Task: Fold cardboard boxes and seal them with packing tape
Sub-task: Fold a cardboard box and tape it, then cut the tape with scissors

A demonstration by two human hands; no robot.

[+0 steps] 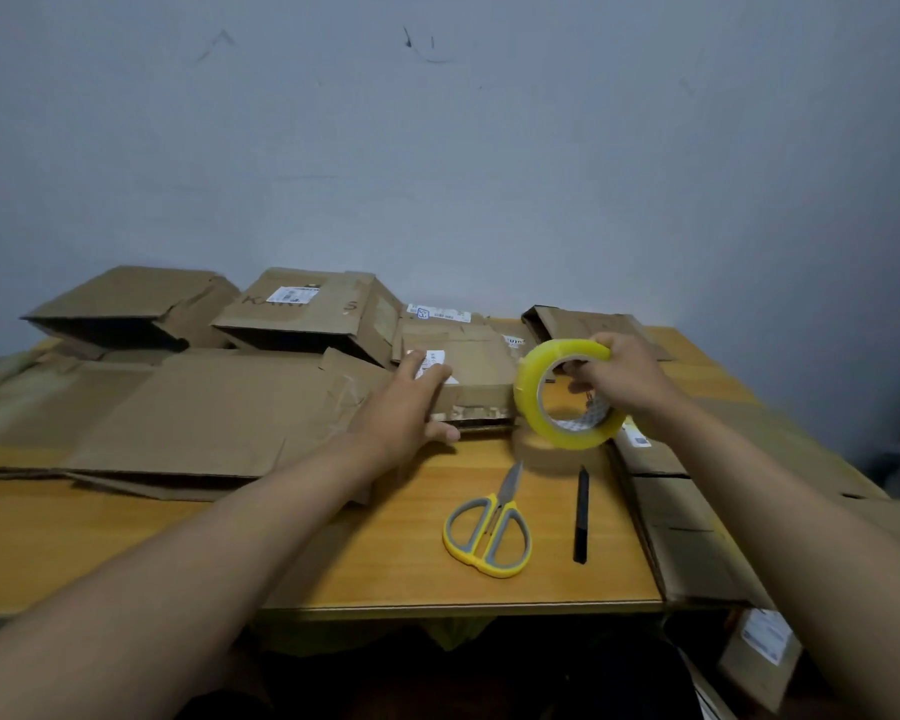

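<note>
Taping step starting: small box steadied, tape roll held ready beside it.

Nearest on the wooden table (396, 579) lie yellow-handled scissors (488, 532) and a black pen-like stick (581, 517). Left hand (411, 407) rests flat on the small closed box (468, 366), fingers straight. Right hand (627, 376) grips the glossy yellow tape roll (567, 402), held upright just right of the box. Next move likely needs the tape's end found and peeled. Behind: flattened, creased corrugated cardboard (178, 407) and folded boxes (307, 309).

right hand (625, 379) holds tape roll (567, 394); left hand (406, 407) rests on small box (468, 363).
</note>
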